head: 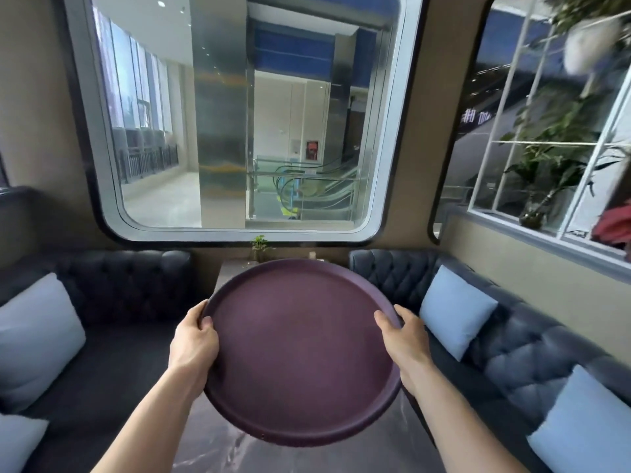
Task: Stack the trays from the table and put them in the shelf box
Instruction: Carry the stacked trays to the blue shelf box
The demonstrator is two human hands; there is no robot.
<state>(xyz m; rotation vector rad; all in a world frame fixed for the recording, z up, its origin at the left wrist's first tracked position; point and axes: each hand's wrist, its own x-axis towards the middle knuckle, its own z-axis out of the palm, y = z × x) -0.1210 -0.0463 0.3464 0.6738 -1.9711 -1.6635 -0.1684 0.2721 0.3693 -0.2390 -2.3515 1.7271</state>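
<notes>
seemingly the person is carrying out the lifting step, the left hand [194, 339] and right hand [404, 339] each clamping a side rim of the round purple tray [300, 353] above the marble tabletop [218, 448], and next needing the shelf box, not in view.

Your two forearms bare up to the frame's lower edge, no sleeve showing, your left hand [195, 339] and right hand [404, 339] bare too, no glove, ring, watch or band at either wrist
</notes>
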